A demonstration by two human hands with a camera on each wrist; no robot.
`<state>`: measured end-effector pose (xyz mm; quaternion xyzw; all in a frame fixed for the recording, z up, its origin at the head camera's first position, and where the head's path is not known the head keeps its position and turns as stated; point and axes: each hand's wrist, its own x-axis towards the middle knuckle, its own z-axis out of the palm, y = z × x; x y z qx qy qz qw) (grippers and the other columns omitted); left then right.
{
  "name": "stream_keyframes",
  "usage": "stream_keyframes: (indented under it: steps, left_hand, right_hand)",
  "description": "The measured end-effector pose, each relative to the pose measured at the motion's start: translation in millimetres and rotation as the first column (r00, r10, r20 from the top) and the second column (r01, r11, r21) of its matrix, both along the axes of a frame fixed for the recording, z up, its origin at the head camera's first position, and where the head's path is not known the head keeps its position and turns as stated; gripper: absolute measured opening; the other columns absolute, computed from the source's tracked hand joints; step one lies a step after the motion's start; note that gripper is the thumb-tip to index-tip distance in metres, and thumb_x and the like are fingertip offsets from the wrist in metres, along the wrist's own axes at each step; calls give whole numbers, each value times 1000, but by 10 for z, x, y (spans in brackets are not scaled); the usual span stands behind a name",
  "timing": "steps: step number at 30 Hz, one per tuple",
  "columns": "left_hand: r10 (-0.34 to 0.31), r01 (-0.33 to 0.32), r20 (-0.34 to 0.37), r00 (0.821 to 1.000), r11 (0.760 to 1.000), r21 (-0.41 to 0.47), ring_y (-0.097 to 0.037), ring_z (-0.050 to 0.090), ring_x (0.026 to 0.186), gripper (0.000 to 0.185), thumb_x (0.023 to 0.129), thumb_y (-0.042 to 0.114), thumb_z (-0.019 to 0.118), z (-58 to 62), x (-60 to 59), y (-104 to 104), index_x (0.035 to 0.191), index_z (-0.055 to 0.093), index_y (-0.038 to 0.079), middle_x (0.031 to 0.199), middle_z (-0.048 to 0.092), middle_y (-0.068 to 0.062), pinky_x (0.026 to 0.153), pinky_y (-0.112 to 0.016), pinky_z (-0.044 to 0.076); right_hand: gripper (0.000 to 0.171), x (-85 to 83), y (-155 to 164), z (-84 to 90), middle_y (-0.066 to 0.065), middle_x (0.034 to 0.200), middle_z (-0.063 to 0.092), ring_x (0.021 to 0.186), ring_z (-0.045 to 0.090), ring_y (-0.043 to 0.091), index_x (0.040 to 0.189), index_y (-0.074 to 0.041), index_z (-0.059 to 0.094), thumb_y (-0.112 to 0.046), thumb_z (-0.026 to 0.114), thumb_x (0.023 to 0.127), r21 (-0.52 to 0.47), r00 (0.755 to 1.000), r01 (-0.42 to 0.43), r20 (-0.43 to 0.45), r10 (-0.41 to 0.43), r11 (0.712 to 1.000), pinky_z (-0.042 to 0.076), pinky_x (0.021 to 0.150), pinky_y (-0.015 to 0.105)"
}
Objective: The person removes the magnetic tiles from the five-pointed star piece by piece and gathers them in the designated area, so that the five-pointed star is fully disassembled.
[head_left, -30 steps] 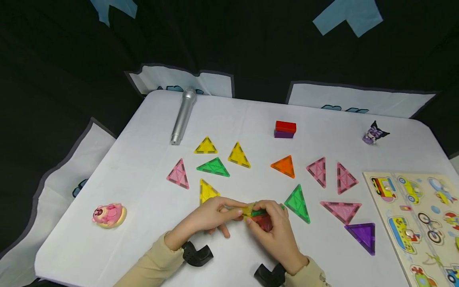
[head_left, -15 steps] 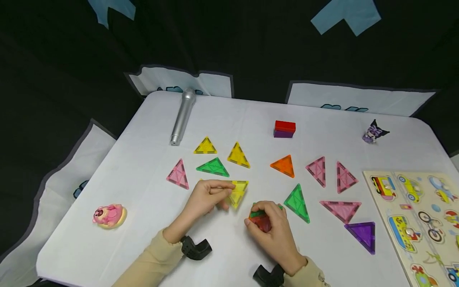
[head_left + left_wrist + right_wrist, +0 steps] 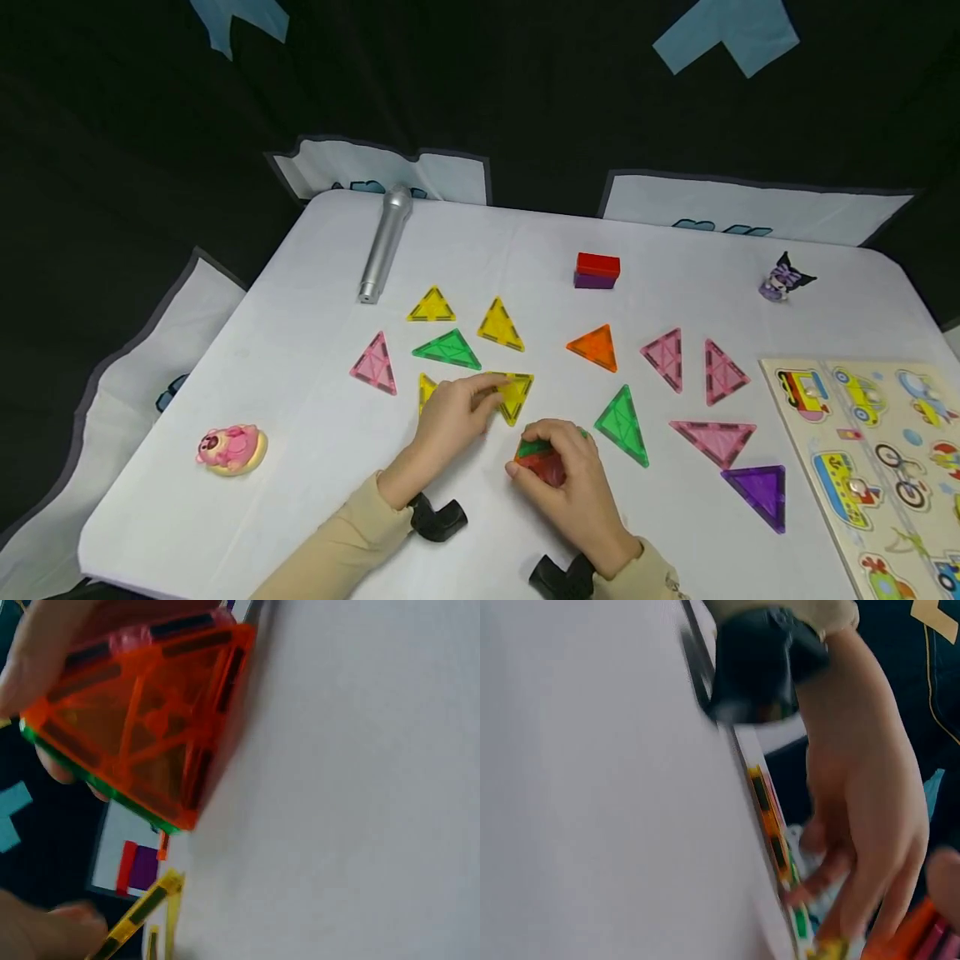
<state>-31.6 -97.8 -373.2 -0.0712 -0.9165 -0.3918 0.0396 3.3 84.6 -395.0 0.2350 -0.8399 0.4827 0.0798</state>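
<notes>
My left hand (image 3: 453,421) pinches a yellow triangular magnetic tile (image 3: 517,400) by its left side, in front of the middle of the table. In the left wrist view this yellow tile (image 3: 139,915) appears edge-on, tilted. My right hand (image 3: 581,496) grips a small block of joined magnetic tiles (image 3: 546,463), its fingers curled over the top. Seen from the left wrist, the joined tiles (image 3: 142,727) show an orange triangular face, with green along one edge and pink along another. A second yellow tile (image 3: 425,389) lies partly hidden behind my left hand.
Loose triangular tiles lie around: yellow (image 3: 500,325), green (image 3: 622,425), orange (image 3: 596,347), pink (image 3: 716,442) and purple (image 3: 759,492). Further out are a silver microphone (image 3: 385,246), red and purple blocks (image 3: 597,271), a dark-eared figurine (image 3: 782,279), a pink toy (image 3: 231,450) and a picture puzzle board (image 3: 817,492).
My left hand has drawn the yellow tile away from the joined tiles, first left and back, then slightly right. My right hand keeps its grip nearly in place.
</notes>
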Motion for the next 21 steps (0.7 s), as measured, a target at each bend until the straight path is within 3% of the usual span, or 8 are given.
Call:
stream_keyframes:
  steps: [3, 6, 9, 12, 14, 16, 18, 21]
  left_hand:
    - [43, -66, -172, 984, 989, -130, 1, 26, 36, 25, 85, 12, 64, 44, 26, -29, 110, 66, 15, 45, 36, 8, 35, -18, 23]
    - [50, -75, -220, 974, 991, -106, 0, 27, 37, 23, 83, 9, 66, 78, 51, -74, 106, 67, 13, 50, 41, 7, 36, -19, 25]
    - [-7, -4, -172, 985, 998, -66, 0, 36, 41, 19, 83, 9, 65, 82, 72, -105, 101, 68, 10, 67, 59, 2, 39, -19, 33]
    - [-164, 163, -32, 986, 986, -31, 0, 44, 46, 19, 85, 12, 64, 82, 97, -121, 103, 64, 8, 80, 65, 2, 45, -19, 39]
    - [-308, 309, 79, 948, 951, 10, 0, 48, 51, 25, 85, 14, 64, 88, 115, -128, 109, 59, 9, 85, 64, 3, 50, -20, 43]
    - [-435, 431, 165, 885, 900, 65, -2, 50, 53, 33, 84, 19, 65, 92, 134, -128, 114, 54, 12, 88, 61, 5, 53, -21, 44]
    - [-506, 495, 203, 838, 862, 107, -3, 52, 54, 42, 81, 27, 68, 87, 146, -115, 117, 51, 14, 92, 60, 5, 56, -21, 44]
    - [-507, 494, 191, 840, 862, 114, -3, 51, 54, 46, 77, 39, 71, 61, 149, -84, 113, 54, 16, 90, 60, 6, 56, -21, 43]
  right_hand:
    - [36, -24, 54, 26, 0, 111, 56, 106, 46, 14, 98, -20, 63, -34, 79, 68, 54, 1000, 0, 27, -1, 999, 40, 87, 43]
    - [40, -55, 100, 44, -5, 110, 57, 105, 47, 12, 100, -22, 63, -38, 78, 66, 95, 999, -33, 36, 29, 995, 42, 88, 40]
    - [42, -66, 130, 52, -11, 108, 57, 103, 48, 8, 103, -22, 62, -40, 76, 68, 118, 996, -75, 48, 70, 990, 43, 87, 36]
    - [42, -65, 161, 54, -8, 113, 56, 104, 49, 9, 106, -23, 61, -40, 75, 70, 136, 993, -96, 78, 86, 986, 45, 85, 36]
    - [42, -68, 187, 54, -3, 117, 55, 106, 50, 12, 107, -22, 61, -38, 76, 71, 140, 990, -114, 99, 101, 984, 45, 85, 38]
    - [42, -79, 213, 49, 1, 121, 53, 110, 49, 15, 109, -21, 61, -37, 75, 72, 132, 985, -140, 116, 125, 981, 44, 86, 40]
    - [43, -93, 235, 39, 3, 124, 51, 113, 48, 18, 110, -20, 60, -36, 74, 73, 117, 981, -167, 122, 153, 979, 43, 88, 41]
    - [43, -103, 258, 20, 2, 124, 51, 115, 46, 18, 110, -20, 60, -39, 73, 74, 92, 976, -186, 131, 174, 978, 41, 90, 42]
